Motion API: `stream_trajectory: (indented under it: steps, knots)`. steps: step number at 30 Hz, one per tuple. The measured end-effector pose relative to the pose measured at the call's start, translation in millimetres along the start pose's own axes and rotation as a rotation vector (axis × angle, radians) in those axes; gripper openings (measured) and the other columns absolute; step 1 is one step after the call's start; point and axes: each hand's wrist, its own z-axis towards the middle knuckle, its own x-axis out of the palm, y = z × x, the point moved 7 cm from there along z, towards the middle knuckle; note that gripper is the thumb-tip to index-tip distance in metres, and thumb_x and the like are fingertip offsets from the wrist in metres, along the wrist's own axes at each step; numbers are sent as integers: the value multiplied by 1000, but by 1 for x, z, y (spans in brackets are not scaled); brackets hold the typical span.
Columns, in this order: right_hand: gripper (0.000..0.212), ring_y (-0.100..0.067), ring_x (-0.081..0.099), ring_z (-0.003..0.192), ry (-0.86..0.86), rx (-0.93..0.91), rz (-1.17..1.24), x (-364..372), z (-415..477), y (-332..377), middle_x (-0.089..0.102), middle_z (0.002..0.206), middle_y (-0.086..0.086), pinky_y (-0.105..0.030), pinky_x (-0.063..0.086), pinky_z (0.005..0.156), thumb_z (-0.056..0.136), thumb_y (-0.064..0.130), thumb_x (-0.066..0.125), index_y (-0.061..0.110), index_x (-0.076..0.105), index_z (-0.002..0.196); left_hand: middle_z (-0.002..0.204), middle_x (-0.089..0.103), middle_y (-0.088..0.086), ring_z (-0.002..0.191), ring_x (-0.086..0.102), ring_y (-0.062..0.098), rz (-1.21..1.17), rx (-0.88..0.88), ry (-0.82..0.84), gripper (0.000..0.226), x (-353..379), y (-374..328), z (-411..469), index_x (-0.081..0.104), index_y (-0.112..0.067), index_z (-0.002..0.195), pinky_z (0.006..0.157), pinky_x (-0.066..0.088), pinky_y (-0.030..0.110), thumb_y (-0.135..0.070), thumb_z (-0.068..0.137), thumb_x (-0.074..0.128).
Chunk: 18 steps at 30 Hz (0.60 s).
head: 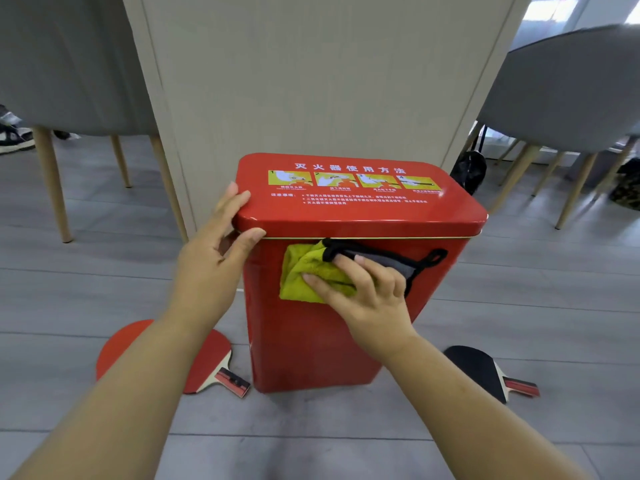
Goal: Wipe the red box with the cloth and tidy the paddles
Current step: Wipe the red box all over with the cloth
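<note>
A tall red metal box (304, 341) with a printed lid stands on the grey floor against a beige panel. My left hand (218, 244) grips the lid's near left corner, fingers on top and thumb under the rim. My right hand (363, 292) presses a yellow-green and grey cloth (304, 275) with black trim flat against the box's front face, just below the lid. A red paddle (207, 362) lies on the floor left of the box, partly hidden by my left forearm. A black paddle (481, 368) lies on the floor to the right.
The beige panel (311, 81) rises right behind the box. Grey chairs with wooden legs stand at the left (52, 181) and right (571, 98). A black bag (469, 171) sits behind the box's right side. A person's shoe (14, 136) shows at far left.
</note>
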Motion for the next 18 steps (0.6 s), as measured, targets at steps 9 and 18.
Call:
stream_trajectory:
  steps: [9,18]
  knots:
    - [47,-27,38,112,-36,284,-124,-15,-48,-66,36,128,-4,-39,34,90,92,14,58,45,50,126,150,35,-11,133,37,-4,-143,-47,-118,52,9,5,-14,38,-40,134,106,33,13,-29,86,55]
    - [65,-35,28,120,126,682,38,-8,-82,-96,23,138,-11,-55,31,99,83,8,65,39,39,134,148,39,-7,133,39,2,-204,-71,-115,56,9,12,-12,40,-39,135,110,36,33,-32,82,57]
